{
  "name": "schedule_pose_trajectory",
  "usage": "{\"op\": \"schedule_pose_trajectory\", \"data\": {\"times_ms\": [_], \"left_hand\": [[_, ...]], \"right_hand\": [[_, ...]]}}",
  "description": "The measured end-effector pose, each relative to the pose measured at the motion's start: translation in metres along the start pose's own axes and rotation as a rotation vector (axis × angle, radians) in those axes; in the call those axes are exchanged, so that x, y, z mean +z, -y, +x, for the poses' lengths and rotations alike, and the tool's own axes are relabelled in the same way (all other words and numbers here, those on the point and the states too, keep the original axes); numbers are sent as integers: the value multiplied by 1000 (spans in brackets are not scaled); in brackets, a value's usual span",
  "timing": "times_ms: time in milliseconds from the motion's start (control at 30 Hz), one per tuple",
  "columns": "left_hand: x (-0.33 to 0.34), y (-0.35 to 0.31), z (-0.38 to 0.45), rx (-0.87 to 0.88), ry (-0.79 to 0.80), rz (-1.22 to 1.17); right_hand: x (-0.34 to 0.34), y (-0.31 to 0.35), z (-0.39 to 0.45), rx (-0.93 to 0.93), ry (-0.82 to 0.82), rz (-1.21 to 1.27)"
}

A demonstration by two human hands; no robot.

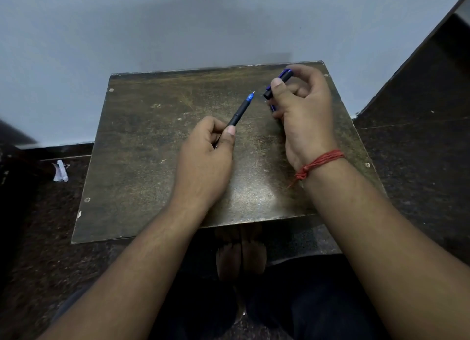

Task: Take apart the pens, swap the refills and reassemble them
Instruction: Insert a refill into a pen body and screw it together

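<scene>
With the left hand [206, 149] closed around an uncapped pen [241, 110] above the desk [142, 141] and the right hand's [305, 110] fingers [278, 86] clamped on a dark cap [277, 84] just beside its tip, a crooked push could have jabbed the nib.

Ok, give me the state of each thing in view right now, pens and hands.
Black pen: uncapped, blue tip exposed, off the table, pointing away.
Cap: off the pen, pinched in the right hand.
Left hand: shut on the black pen.
Right hand: shut on the cap; a blue part shows below the thumb.
Table: bare, worn top.
</scene>
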State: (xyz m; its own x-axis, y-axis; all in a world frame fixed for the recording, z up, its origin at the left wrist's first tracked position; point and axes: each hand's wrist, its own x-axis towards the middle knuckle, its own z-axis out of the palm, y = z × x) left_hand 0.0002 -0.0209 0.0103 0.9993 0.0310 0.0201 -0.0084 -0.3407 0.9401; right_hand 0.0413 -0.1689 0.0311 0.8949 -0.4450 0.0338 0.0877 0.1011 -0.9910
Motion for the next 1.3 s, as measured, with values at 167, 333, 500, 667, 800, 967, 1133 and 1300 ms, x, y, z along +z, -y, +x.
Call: {"op": "schedule_pose_trajectory", "data": {"times_ms": [167, 333, 500, 667, 800, 967, 1133, 1300], "left_hand": [[4, -1, -3, 21, 47, 37], [3, 0, -2, 27, 44, 43], [2, 3, 0, 7, 26, 3], [2, 7, 1, -13, 10, -55], [2, 8, 0, 1, -13, -44], [2, 6, 4, -4, -62, -31], [6, 1, 1, -4, -19, -53], [6, -2, -2, 66, -21, -7]], "right_hand": [[-4, 0, 3, 18, 3, 38], [-1, -2, -1, -3, 66, -53], [7, -5, -9, -45, 183, -168], [19, -10, -18, -68, 204, -199], [27, -10, -24, -101, 194, -242], [35, -12, -32, -125, 236, -325], [31, -12, -28, -113, 224, -419], [12, -3, -10, -324, 174, -750]]}}
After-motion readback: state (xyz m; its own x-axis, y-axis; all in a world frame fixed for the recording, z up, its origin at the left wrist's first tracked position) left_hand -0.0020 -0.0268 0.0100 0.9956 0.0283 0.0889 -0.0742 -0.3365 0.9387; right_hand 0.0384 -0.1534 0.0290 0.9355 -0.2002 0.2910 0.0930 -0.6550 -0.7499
